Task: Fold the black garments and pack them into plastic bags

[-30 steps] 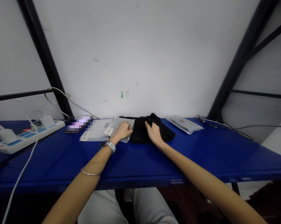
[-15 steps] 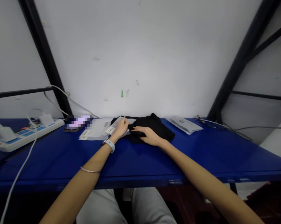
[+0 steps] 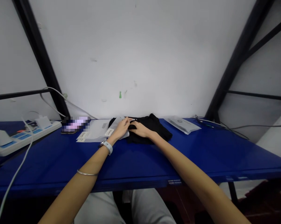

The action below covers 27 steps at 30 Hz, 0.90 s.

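A folded black cloth garment (image 3: 155,128) lies on the blue table against the wall. Its left part sits by a frosted plastic bag (image 3: 116,123) with a small white label. My left hand (image 3: 123,127), with a watch at the wrist, grips the bag near its right edge. From the right, my right hand (image 3: 140,130) is closed on a fold of the garment, its fingertips close to the left hand's. How far the cloth is inside the bag is hidden by the hands.
More frosted bags (image 3: 93,130) lie flat at left, beside a phone (image 3: 73,125). A white power strip (image 3: 25,138) with chargers and a trailing cable (image 3: 16,174) is farther left. Another packaged bag (image 3: 183,124) and thin black cables (image 3: 224,126) lie on the right of the blue table (image 3: 140,165).
My right hand has moved left toward the left hand, its fingers now at the bag's side. My left fingers have extended slightly. The whole view has shifted a little.
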Motion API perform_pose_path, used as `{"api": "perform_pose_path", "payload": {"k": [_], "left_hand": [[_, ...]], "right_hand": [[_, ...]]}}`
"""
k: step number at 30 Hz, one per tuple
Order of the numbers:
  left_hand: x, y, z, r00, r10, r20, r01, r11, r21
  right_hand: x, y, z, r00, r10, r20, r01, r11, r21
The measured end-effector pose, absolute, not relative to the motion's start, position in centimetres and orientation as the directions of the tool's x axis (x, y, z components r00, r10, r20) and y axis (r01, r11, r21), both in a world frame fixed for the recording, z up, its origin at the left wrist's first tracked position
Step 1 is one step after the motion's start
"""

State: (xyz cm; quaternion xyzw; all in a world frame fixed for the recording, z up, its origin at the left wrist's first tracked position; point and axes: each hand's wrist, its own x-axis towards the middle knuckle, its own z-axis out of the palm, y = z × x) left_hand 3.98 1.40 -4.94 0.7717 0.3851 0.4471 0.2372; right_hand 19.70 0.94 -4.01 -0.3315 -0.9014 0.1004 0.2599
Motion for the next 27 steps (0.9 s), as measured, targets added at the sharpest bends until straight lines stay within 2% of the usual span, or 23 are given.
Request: {"api": "perform_pose_path", "payload": {"k": [3, 7, 11, 14, 16, 19, 21, 23, 27], "left_hand": [[3.4, 1.4, -4.8, 0.348, 0.799, 0.490, 0.336, -0.594, 0.731], [3.6, 0.3, -3.8, 0.459, 0.741, 0.491, 0.256, -0.639, 0.726], [4.6, -0.8, -3.1, 0.488, 0.697, 0.525, 0.289, -0.697, 0.657], [5.2, -1.0, -3.3, 0.427, 0.687, 0.588, 0.440, -0.726, 0.529], [5.2, -0.9, -3.6, 0.409, 0.695, 0.592, 0.559, -0.703, 0.439], [4.9, -0.6, -4.1, 0.401, 0.737, 0.544, 0.696, -0.631, 0.342], [4.7, -0.5, -4.2, 0.395, 0.749, 0.532, 0.727, -0.609, 0.318], [4.6, -0.4, -4.2, 0.399, 0.741, 0.540, 0.720, -0.617, 0.316], [4.8, -0.5, -4.1, 0.435, 0.714, 0.549, 0.677, -0.661, 0.324]], "right_hand": [[19.9, 0.2, -3.4, -0.714, 0.588, 0.380, 0.477, 0.806, -0.351], [20.0, 0.4, -3.3, -0.664, 0.669, 0.333, 0.563, 0.741, -0.367], [19.4, 0.7, -4.0, -0.435, 0.821, 0.370, 0.770, 0.552, -0.320], [18.9, 0.4, -4.5, -0.193, 0.863, 0.466, 0.897, 0.348, -0.274], [19.0, 0.1, -4.7, -0.135, 0.875, 0.464, 0.917, 0.287, -0.275], [19.9, 0.0, -4.7, -0.273, 0.878, 0.394, 0.872, 0.399, -0.284], [20.7, -0.1, -4.6, -0.461, 0.817, 0.347, 0.782, 0.559, -0.276], [21.2, -0.1, -4.5, -0.582, 0.757, 0.298, 0.705, 0.652, -0.278], [20.9, 0.6, -4.8, -0.604, 0.741, 0.294, 0.711, 0.668, -0.221]]}}
